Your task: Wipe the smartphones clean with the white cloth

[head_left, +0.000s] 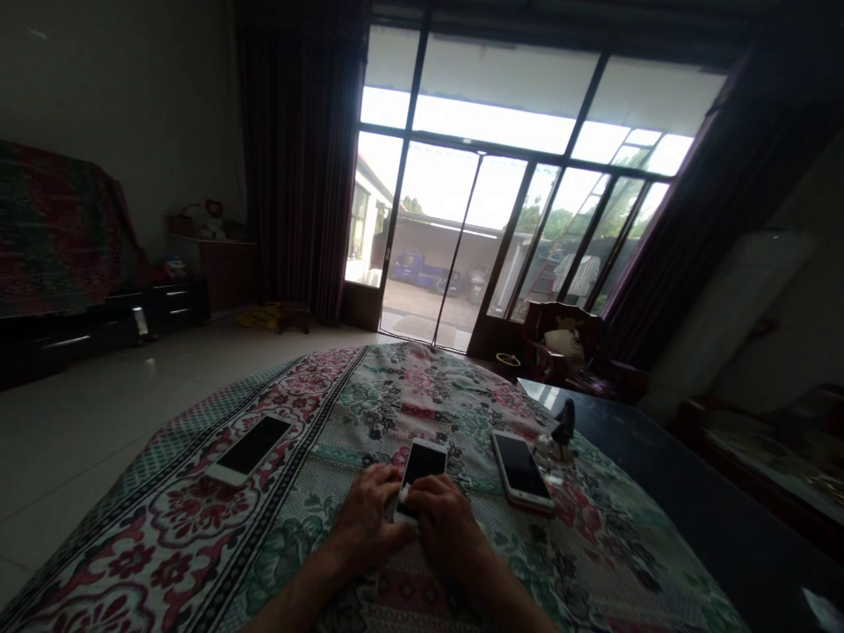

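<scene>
A person's left hand (366, 519) and right hand (445, 527) close over a white smartphone with a black glass screen (419, 470) at the centre of a floral-patterned quilted cloth (422, 387) in a dim living room. Both hands are half-curled, with the left gripping the phone's left edge and the right's fingers (439, 501) lying across its lower screen. A small white wad (402, 497), too small to identify, shows at the left fingers. A second white smartphone (249, 448) lies face up on the cloth, well left of the hands, and a third, rose-gold-edged smartphone (520, 472) lies just to their right, beside a small dark bird figurine on a clear glass base (562, 431). Beyond the cloth, a dark wooden armchair (560, 343) stands by tall glass doors (448, 237) framed by dark maroon curtains (296, 158). A blue truck (418, 272) is parked outside. A black low cabinet (66, 338) with a red-and-green patterned blanket (53, 229) above it stands at left on a pale tiled floor (85, 413).
</scene>
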{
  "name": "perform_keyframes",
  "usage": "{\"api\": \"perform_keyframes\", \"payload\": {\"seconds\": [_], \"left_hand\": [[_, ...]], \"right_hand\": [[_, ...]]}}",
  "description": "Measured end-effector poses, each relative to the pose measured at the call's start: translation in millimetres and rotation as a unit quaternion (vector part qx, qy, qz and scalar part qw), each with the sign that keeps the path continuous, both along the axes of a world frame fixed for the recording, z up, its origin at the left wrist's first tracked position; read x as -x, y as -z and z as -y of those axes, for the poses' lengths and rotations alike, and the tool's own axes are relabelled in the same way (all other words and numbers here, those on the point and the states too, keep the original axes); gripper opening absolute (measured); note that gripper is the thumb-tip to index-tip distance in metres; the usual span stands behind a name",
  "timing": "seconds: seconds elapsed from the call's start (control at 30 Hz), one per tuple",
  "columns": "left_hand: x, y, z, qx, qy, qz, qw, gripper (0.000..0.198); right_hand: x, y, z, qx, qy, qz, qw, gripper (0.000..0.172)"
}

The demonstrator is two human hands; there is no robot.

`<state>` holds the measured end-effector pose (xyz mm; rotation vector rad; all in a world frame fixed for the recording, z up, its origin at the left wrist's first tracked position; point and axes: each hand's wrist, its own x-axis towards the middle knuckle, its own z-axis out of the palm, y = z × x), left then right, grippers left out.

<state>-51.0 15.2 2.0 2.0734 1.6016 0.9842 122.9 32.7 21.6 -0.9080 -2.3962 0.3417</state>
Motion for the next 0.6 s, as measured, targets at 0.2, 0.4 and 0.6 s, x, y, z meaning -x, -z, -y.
{"api": "perform_keyframes", "payload": {"seconds": [0.2,0.4,0.6], "left_hand": [[2.7,-0.4,-0.3,-0.014,0.017,-0.005,1.0,0.043],[2.6,-1.1,0.9,-0.017,0.015,-0.023,0.999,0.043],[1.2,-2.2,1.4,-0.012,0.016,-0.046,0.999,0.046]], "right_hand": [[13.5,-1.8,-48.1,-0.014,0.047,0.029,0.998,0.033],[17.0,1.4,-82.5,-0.039,0.115,0.031,0.992,0.033],[3.5,14.5,-90.8,-0.045,0.226,-0.036,0.973,0.032]]}}
